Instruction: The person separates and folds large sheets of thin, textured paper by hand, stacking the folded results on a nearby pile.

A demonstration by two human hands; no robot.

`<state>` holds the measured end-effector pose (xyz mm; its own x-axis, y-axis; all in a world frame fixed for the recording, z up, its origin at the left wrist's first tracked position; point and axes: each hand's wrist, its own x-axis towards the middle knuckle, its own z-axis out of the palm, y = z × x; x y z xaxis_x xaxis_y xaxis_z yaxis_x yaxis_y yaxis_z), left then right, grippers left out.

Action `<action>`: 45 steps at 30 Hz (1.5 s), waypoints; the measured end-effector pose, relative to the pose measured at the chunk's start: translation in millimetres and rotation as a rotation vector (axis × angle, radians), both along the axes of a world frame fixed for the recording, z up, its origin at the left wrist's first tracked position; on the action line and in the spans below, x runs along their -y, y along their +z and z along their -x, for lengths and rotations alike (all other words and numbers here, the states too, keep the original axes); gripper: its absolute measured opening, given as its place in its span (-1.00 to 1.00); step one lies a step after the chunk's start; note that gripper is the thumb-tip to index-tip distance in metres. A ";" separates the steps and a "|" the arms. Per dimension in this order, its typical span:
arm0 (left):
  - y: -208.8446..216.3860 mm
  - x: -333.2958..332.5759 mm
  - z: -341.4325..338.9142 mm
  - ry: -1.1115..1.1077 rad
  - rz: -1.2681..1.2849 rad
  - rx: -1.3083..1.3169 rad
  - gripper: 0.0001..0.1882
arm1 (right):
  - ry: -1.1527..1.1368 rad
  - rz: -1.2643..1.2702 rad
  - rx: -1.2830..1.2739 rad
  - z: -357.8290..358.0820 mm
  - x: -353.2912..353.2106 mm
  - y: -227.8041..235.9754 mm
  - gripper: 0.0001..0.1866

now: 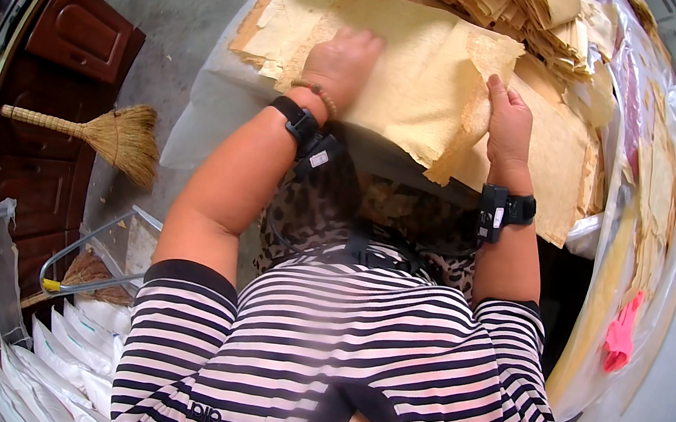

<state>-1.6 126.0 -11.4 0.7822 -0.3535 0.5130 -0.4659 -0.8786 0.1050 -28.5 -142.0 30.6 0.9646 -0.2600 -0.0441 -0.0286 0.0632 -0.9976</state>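
A wide, thin, pale-yellow sheet [402, 72] with ragged edges, like dried tofu skin, lies on a stack of similar sheets in front of me. My left hand [342, 63] rests on or just above its left part, with its fingers smeared by motion. At the sheet's right edge my right hand [510, 123] pinches the border between thumb and fingers, and this edge stands raised and curled. More flat sheets [553, 147] show beneath and to the right of it. Both my wrists carry black strapped devices.
A pile of folded tan sheets [509, 5] rises at the far side. Clear plastic and a pink cloth or glove [621, 334] are at the right. To the left are a straw broom [118, 134], dark red cabinets [82, 24], a metal frame [88, 244] and white sacks [76, 355].
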 end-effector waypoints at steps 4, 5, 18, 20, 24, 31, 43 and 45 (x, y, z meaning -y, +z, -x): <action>1.4 -0.9 2.6 0.011 -0.014 -0.026 -0.72 | -0.054 0.045 0.068 20.5 24.7 10.8 -0.66; 1.7 -1.6 3.6 0.028 -0.029 -0.041 -0.72 | -0.058 0.041 0.068 26.3 34.0 16.5 -0.66; -3.1 -2.2 -6.2 0.062 -0.109 -0.078 -0.66 | 0.086 -0.121 -0.297 48.1 94.1 34.6 -0.19; -1.6 -1.7 -6.7 0.039 -0.084 0.003 -0.70 | 0.032 -0.067 -0.390 52.6 93.3 19.7 -0.26; 13.4 7.8 18.8 -0.044 -0.009 -0.108 -0.72 | -0.080 0.096 -0.193 86.3 82.4 8.5 -0.60; 3.9 58.9 79.8 -0.382 0.010 -0.226 -0.31 | 0.721 -0.069 -0.477 160.2 42.2 -9.6 -0.61; -2.5 56.0 83.3 -0.341 0.041 -0.098 -0.40 | 0.394 -0.248 -0.408 144.0 20.5 -41.9 -0.58; -1.4 58.5 82.6 -0.339 0.045 -0.131 -0.43 | 0.347 -0.326 -0.381 147.3 13.3 -27.9 -0.59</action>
<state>-84.2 67.6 -12.8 0.6844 -0.5838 0.4368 -0.7102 -0.6694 0.2180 -175.8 -155.3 2.7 0.8914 0.1514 -0.4272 -0.4532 0.2866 -0.8441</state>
